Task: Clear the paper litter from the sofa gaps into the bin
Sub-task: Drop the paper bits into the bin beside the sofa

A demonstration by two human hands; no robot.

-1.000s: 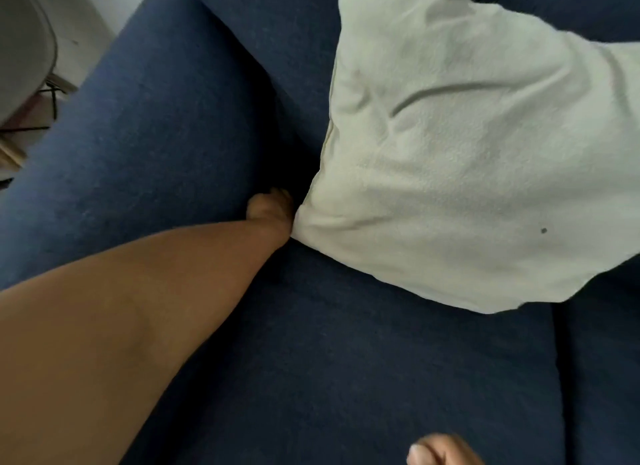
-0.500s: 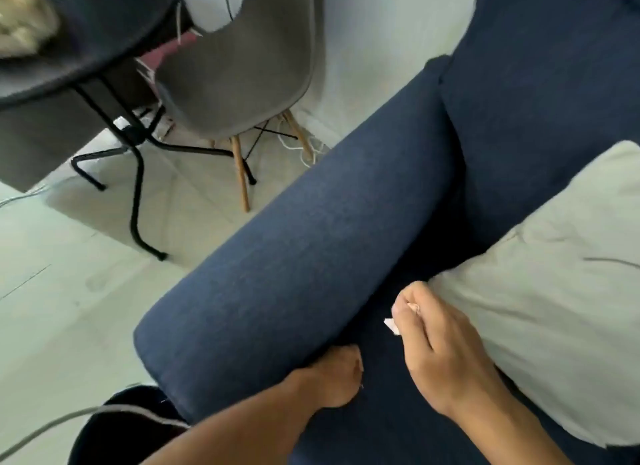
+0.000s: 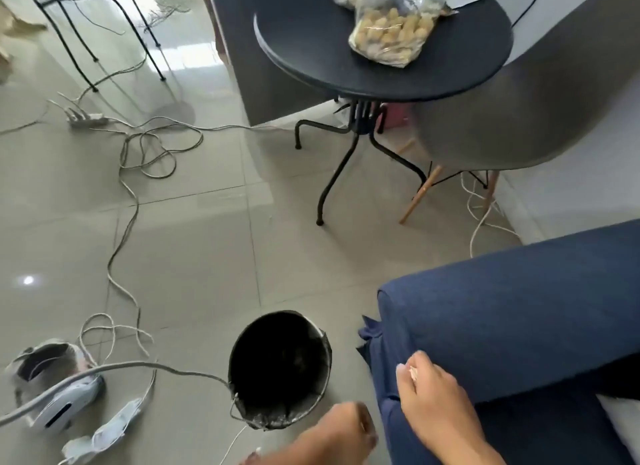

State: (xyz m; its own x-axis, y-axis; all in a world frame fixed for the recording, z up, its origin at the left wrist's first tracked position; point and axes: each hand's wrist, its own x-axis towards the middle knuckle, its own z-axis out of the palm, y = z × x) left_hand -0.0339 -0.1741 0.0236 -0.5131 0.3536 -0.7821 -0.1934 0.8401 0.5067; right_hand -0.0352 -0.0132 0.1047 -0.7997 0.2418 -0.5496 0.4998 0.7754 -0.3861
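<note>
The round bin (image 3: 328, 355), dark inside, stands on the tiled floor just left of the blue sofa's armrest (image 3: 512, 312). My right hand (image 3: 438, 400) lies over the armrest's front corner and pinches a small white paper scrap (image 3: 412, 371) between thumb and fingertips. Lower down, my left hand (image 3: 341, 430) is a blurred closed fist beside the bin's near right rim; nothing shows inside it. The sofa gaps are out of view.
A grey cable (image 3: 131, 366) runs over the floor to the bin's left rim, with more loose cables (image 3: 138, 152) and a white device (image 3: 62, 404) to the left. A black round table (image 3: 311, 59) holding a snack bag (image 3: 391, 34) and a grey chair (image 3: 519, 118) stand behind.
My view has swung left from the sofa seat and cushion to the floor and bin. Both hands have left the gap by the armrest and now sit near the bin, the right still holding the scrap.
</note>
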